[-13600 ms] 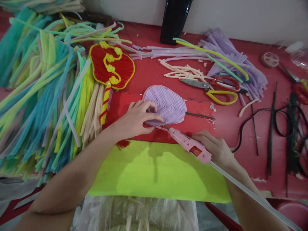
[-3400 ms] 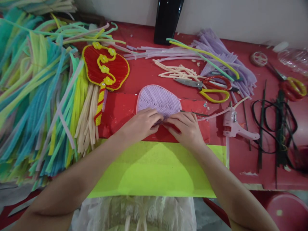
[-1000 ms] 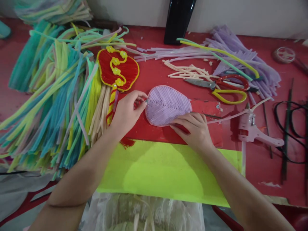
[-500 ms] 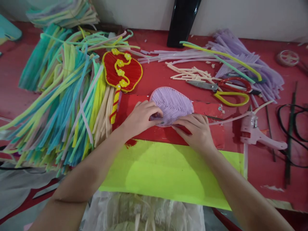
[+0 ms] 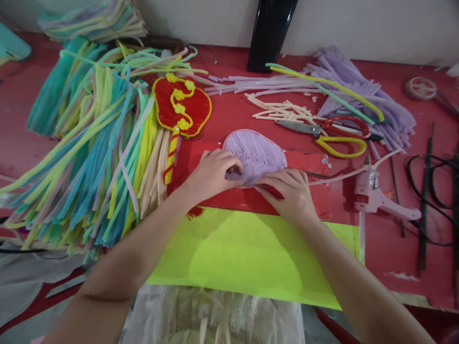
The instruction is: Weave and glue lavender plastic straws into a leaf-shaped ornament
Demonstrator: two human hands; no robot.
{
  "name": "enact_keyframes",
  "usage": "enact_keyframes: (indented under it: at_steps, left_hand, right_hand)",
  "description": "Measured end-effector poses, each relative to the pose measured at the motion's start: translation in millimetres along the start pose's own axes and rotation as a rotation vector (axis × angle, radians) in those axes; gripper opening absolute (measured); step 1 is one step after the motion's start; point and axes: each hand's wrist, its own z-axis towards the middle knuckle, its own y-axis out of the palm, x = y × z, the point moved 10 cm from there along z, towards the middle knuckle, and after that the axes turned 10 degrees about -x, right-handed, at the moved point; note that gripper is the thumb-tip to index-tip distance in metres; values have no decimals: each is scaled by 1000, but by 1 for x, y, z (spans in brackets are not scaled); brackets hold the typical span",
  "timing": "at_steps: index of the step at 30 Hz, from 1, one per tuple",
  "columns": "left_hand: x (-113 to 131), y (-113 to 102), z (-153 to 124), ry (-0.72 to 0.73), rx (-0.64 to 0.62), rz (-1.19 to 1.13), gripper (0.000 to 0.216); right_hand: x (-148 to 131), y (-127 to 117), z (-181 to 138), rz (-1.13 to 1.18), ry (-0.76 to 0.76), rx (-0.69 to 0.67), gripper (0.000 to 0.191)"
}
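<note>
A purple pipe-cleaner fan point(image 5: 256, 152) with a herringbone face and thin pink edging lies on a red board point(image 5: 229, 201). My left hand point(image 5: 217, 169) is at its lower left, thumb and curled fingers pressed on the rim. At the lower right edge my right hand point(image 5: 290, 193) pinches the rim, fingers on top and thumb beneath. A loose pink pipe cleaner point(image 5: 337, 179) runs out from behind the right hand towards the glue gun point(image 5: 373, 191). Under the fingertips, the exact grip on rim and strip is hidden.
Left lies a heap of coloured pipe cleaners point(image 5: 82, 167) beside a red and yellow fan point(image 5: 182, 107). Scissors point(image 5: 326, 131), cream pieces point(image 5: 283, 112) and a purple bundle point(image 5: 362, 91) lie behind. A bright yellow-green sheet point(image 5: 251, 258) is in front; black cable point(image 5: 437, 200) lies right.
Both hands stay at the fan's lower rim, with only a slight shift of the left fingers and thumb. Things on the right appear slightly further left as the view shifts.
</note>
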Motion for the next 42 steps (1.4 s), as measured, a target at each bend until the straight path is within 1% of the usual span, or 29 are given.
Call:
enact_keyframes:
  at_steps: [8, 12, 18, 24, 33, 42]
  left_hand:
    - [2, 0, 1, 12, 2, 28, 17]
    - [2, -2, 2, 10, 16, 20, 15]
    - [3, -1, 2, -4, -5, 24, 17]
    - [3, 1, 1, 19, -22, 14, 19]
    - [3, -1, 2, 10, 4, 9, 6]
    - [7, 0, 0, 14, -2, 29, 16]
  right_hand:
    - [-2, -1, 0, -3, -27, 21, 9]
    - [-1, 0, 0, -3, -12, 14, 9]
    - [-1, -1, 0, 8, -11, 13, 11]
    - [1, 0, 0, 17, 9, -8, 11]
    - [-3, 1, 0, -17, -8, -12, 12]
    - [1, 1, 0, 11, 10, -8, 11]
